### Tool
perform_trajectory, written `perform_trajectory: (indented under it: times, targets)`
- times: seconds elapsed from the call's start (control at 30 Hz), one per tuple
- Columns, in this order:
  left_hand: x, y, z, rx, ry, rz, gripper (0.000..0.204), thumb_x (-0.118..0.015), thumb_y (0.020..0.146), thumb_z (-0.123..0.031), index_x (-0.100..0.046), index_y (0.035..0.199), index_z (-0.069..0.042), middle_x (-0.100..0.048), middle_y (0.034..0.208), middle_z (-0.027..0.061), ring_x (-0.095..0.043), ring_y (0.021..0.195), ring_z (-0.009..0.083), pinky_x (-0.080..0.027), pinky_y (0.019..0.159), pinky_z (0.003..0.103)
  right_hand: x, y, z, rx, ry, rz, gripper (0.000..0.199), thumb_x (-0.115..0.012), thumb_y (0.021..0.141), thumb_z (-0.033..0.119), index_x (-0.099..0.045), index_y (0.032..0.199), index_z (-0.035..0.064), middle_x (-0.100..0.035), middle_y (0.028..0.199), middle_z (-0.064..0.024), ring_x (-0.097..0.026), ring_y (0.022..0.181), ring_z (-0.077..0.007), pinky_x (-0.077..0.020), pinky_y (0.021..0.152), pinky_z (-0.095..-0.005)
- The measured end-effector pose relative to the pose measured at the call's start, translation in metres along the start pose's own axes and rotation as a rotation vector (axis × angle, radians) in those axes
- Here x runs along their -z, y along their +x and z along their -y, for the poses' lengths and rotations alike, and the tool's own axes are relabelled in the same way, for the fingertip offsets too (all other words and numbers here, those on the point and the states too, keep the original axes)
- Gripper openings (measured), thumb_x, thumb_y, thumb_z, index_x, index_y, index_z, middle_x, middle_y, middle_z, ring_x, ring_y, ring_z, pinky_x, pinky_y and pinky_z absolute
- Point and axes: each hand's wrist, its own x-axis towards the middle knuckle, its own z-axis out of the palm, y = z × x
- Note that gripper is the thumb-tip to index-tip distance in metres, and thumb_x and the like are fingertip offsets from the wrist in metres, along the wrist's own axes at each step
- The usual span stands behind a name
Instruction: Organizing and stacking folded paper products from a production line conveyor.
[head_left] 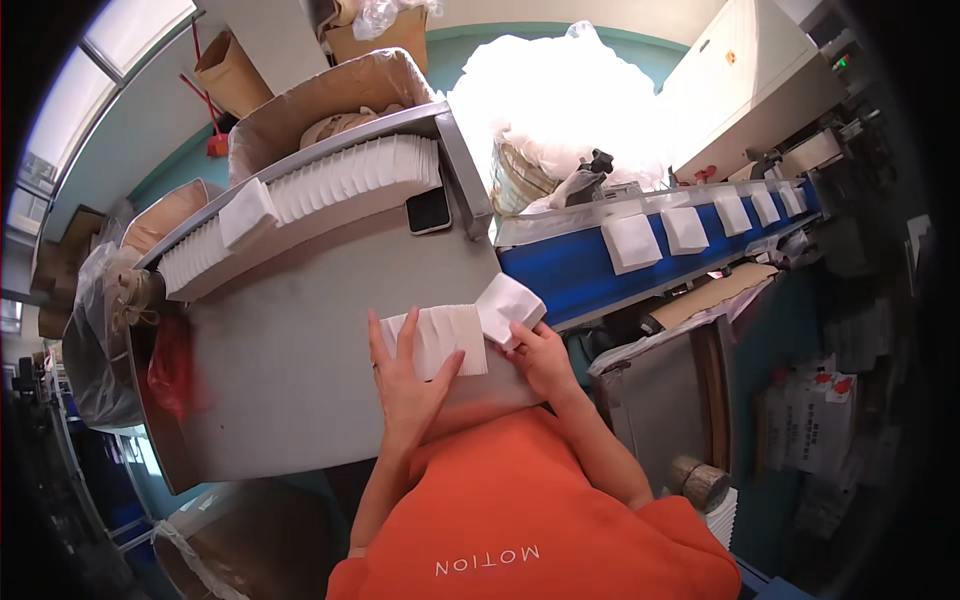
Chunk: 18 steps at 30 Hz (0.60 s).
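On the grey table (290, 370), a short row of white folded paper packs (437, 338) stands on edge in front of me. My left hand (407, 385) rests against this row, its fingers and thumb spread along its left and near sides. A separate white folded pack (508, 307) is held tilted at the row's right end. My right hand (540, 358) grips that pack by its lower right edge, between thumb and fingers. The exact contact under the left fingertips is partly hidden.
A long row of similar packs (350, 180) lines the table's far edge, near a dark phone (429, 212). To the right, a blue conveyor belt (570, 285) carries several packs. Cardboard boxes (400, 75), a large white bag (560, 90) and a red bag (172, 368) surround the table.
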Motion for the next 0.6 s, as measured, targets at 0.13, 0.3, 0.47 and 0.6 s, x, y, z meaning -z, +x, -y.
perform_trajectory:
  times: [0.13,0.3,0.47,0.6]
  targets:
    - [-0.002,-0.002,0.004,-0.027,-0.172,0.049,0.065,-0.076,0.080,-0.026,-0.049,0.139,-0.015,-0.020,0.151,0.0299,-0.035,0.134,0.0472,-0.036,0.106,0.048,-0.029,-0.005,0.011,0.218,-0.494,0.048,0.051,-0.060,0.095,0.043,-0.053,0.118,-0.0025,-0.063,0.107,-0.0090,-0.062,0.091,-0.0173,-0.0497,0.079,-0.0278]
    - [-0.015,-0.012,0.005,-0.086,0.054,-0.042,0.086,-0.081,0.073,-0.037,-0.039,0.145,-0.018,-0.012,0.152,0.0302,-0.037,0.127,0.0513,-0.040,0.098,0.057,-0.044,-0.011,-0.005,0.175,-0.458,0.194,0.045,-0.063,0.094,0.036,-0.057,0.117,-0.0016,-0.064,0.107,-0.0069,-0.061,0.097,-0.0160,-0.0490,0.082,-0.0280]
    - [-0.012,-0.011,0.015,-0.066,0.036,-0.078,0.081,-0.081,0.074,-0.032,-0.042,0.143,-0.018,-0.014,0.152,0.0304,-0.038,0.128,0.0498,-0.040,0.099,0.055,-0.013,-0.010,-0.003,-0.214,-0.321,0.263,0.037,-0.059,0.097,0.023,-0.054,0.123,-0.0027,-0.063,0.111,-0.0078,-0.063,0.096,-0.0178,-0.0518,0.084,-0.0293]
    - [-0.017,-0.007,0.024,-0.133,-0.126,-0.023,0.073,-0.079,0.076,-0.026,-0.046,0.141,-0.017,-0.017,0.151,0.0310,-0.039,0.128,0.0485,-0.040,0.100,0.052,-0.019,-0.003,0.003,0.103,-0.043,-0.017,0.040,-0.058,0.098,0.031,-0.054,0.118,-0.0031,-0.063,0.106,-0.0092,-0.064,0.091,-0.0156,-0.0534,0.078,-0.0279]
